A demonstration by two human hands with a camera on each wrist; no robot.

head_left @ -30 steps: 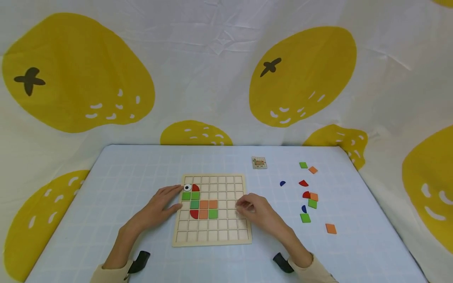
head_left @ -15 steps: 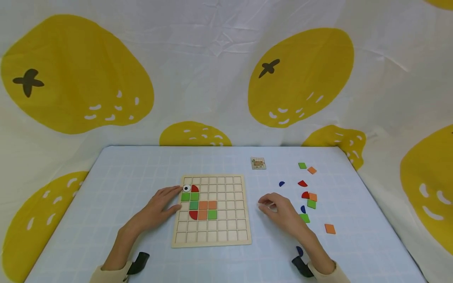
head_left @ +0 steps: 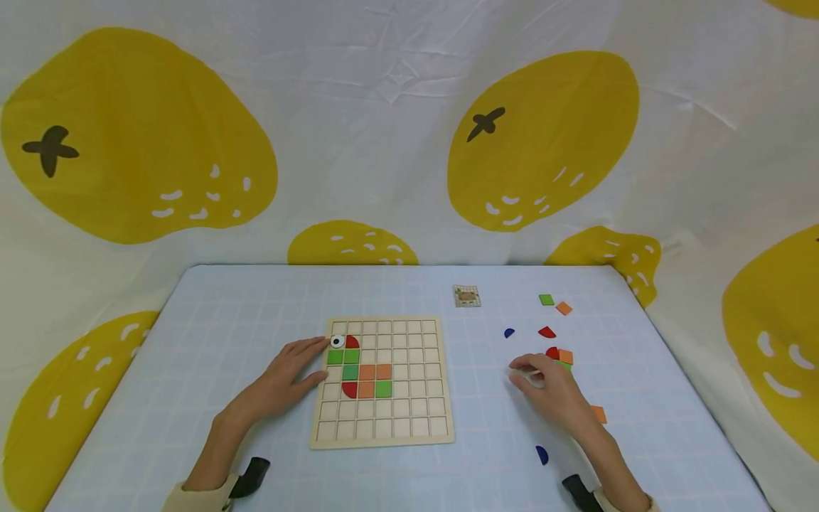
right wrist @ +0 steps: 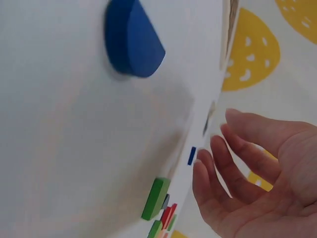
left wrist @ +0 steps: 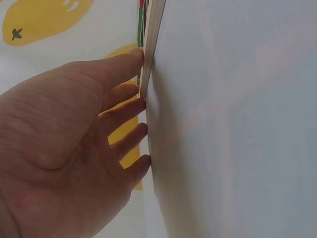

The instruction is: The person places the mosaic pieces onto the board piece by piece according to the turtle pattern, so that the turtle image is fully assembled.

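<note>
A wooden grid board lies flat on the table. Several pieces fill its upper left cells: an eye disc, red quarter-rounds, and green and orange squares. My left hand rests at the board's left side, fingertips and thumb touching its edge. To the right of the board, my right hand hovers with loosely curved fingers and holds nothing. It is above the loose pieces and hides some of them in the head view. Below it on the table is a blue half-round piece; a green square lies farther along.
At the right are a red piece, a small blue half-round, a green square and orange squares. A small picture card lies behind the board. A patterned cloth hangs behind the table.
My right hand has moved right, from the board's right edge to above the loose pieces. The near blue half-round has come out from under the right arm. The left hand stays put.
</note>
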